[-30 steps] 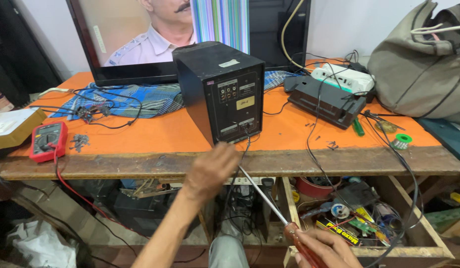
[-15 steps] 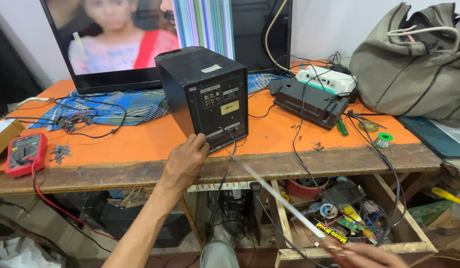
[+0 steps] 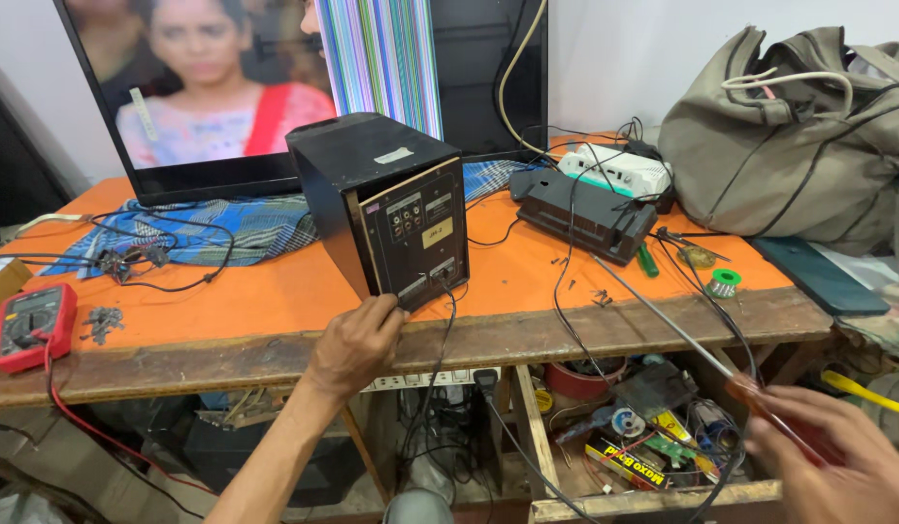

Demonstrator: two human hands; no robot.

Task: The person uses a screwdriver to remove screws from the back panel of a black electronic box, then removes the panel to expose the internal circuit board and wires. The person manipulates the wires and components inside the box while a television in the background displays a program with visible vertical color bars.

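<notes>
A black speaker box (image 3: pixel 386 199) stands on the orange table (image 3: pixel 255 291), its rear panel with sockets turned toward me. My left hand (image 3: pixel 357 342) rests at the table's front edge, fingertips touching the box's lower front corner. My right hand (image 3: pixel 833 461), at the lower right, grips the reddish handle of a long screwdriver (image 3: pixel 663 320). Its thin metal shaft slants up and left, with the tip over the table near a black device (image 3: pixel 585 209). A black cable hangs from the box's rear panel over the table edge.
A flat screen (image 3: pixel 275 87) with coloured stripes stands behind the box. A red multimeter (image 3: pixel 32 325) lies far left, a blue checked cloth (image 3: pixel 226 228) and tangled wires behind. A grey bag (image 3: pixel 799 136), a solder roll (image 3: pixel 724 283) and a dark tablet (image 3: pixel 818 277) sit right. Tools fill the shelf below.
My left hand slid from under the table edge up to the box's lower corner. My right hand with the screwdriver swung right, its tip rising over the table.
</notes>
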